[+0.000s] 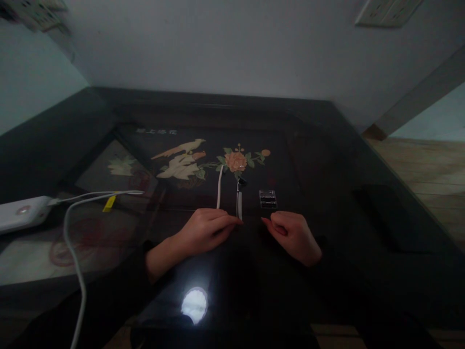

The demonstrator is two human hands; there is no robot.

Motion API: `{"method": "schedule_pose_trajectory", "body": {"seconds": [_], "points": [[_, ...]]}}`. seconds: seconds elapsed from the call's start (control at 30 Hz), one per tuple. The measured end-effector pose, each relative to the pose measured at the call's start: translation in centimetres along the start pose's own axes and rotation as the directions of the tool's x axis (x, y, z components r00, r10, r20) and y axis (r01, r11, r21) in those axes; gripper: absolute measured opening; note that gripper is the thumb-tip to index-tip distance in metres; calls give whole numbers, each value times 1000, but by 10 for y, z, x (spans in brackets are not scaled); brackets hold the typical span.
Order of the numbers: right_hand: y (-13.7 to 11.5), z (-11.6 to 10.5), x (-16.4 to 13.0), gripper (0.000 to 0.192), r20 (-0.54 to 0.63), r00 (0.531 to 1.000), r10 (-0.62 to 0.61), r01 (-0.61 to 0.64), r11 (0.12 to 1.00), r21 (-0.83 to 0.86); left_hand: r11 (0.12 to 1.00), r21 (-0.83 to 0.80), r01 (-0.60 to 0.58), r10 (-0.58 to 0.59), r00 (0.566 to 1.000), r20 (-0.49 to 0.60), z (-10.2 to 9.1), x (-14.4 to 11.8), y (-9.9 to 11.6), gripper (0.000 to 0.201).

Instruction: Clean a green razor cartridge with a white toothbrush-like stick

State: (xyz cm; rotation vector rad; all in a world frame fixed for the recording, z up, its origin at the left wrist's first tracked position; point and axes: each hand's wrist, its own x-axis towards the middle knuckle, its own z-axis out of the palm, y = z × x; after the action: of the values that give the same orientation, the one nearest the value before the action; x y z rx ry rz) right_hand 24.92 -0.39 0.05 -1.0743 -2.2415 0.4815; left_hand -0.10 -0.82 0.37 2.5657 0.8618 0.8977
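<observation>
Left fingers [225, 222] at razor [240, 203], grip unclear, white stick [219, 188] alongside, right fingers [283, 222] curled in, clear case [268, 199] beyond, corded device [23, 214] leftward

Premises appear to be a home: glossy dark worktop [319, 145] decorated with a bird-and-peony picture [235, 161], plain pale wall [218, 53], wall sockets [387, 12], wood-plank floor [410, 169].

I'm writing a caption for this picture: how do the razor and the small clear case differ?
The razor is long and slim, while the small clear case is short and boxy. The razor has a pale handle and dark head; the case looks see-through with bright edges. The razor's near end is at the left hand's fingertips, whereas the case lies just beyond the right hand. Both show against the dark tabletop.
</observation>
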Motion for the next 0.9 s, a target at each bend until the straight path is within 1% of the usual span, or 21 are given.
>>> {"method": "schedule_pose_trajectory", "body": {"seconds": [0.13, 0.23, 0.3, 0.33, 0.4, 0.43, 0.5, 0.57, 0.67, 0.9], "points": [[0, 4, -1, 42, 90, 995, -43, 45, 999, -16, 1000, -9, -5, 5, 1000, 14, 0, 0, 0, 21], [0, 8, -2, 40, 133, 989, -62, 66, 998, -24, 999, -14, -32, 32, 998, 56, 3, 0, 3, 21], [0, 10, -3, 39, 155, 985, -76, 80, 997, -20, 995, -16, -100, 102, 989, 105, 6, -1, 7, 20], [0, 11, -4, 38, 165, 982, -89, 93, 995, -18, 987, -14, -157, 158, 979, 131, 8, -1, 10, 19], [-1, 12, -4, 37, 179, 976, -124, 129, 992, -13, 963, -22, -268, 267, 942, 203, 11, -2, 16, 17], [-1, 12, -4, 36, 185, 972, -144, 149, 989, -13, 958, -25, -286, 284, 930, 232, 12, -2, 18, 17], [-1, 12, -4, 35, 199, 964, -178, 185, 983, -12, 954, -23, -298, 293, 921, 257, 12, -2, 21, 20], [-1, 11, -4, 34, 218, 956, -197, 203, 979, -5, 959, -12, -285, 278, 926, 257, 12, -2, 21, 23], [0, 11, -3, 34, 242, 953, -182, 190, 982, -12, 964, -14, -267, 262, 931, 253, 11, -2, 18, 23], [1, 12, -3, 32, 281, 950, -137, 157, 986, -52, 963, -17, -267, 261, 925, 276, 12, -2, 18, 28]]}}
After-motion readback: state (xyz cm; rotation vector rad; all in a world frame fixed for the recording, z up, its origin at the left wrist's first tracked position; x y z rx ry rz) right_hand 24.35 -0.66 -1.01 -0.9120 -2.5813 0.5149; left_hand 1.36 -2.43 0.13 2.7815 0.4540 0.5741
